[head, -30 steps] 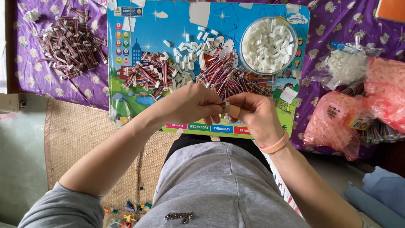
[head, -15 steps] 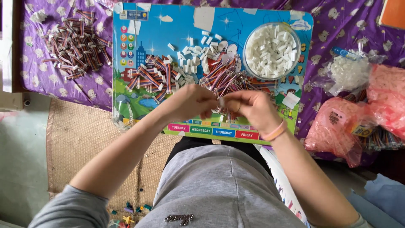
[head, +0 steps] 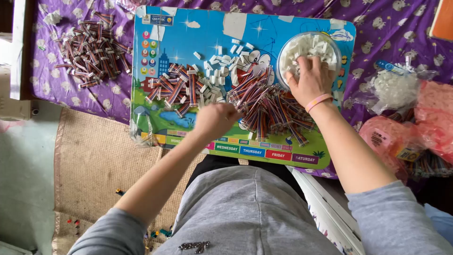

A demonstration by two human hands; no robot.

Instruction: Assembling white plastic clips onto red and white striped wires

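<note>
You work over a bright blue cartoon board (head: 188,38) with green along its lower left corner. Your striped, many-coloured cable pieces (head: 269,106) lie by white plastic bits in the clear bowl (head: 309,47). The cloth (head: 391,28) is purple with pale figures, your wristband (head: 319,101) pink, your sleeves grey.
</note>
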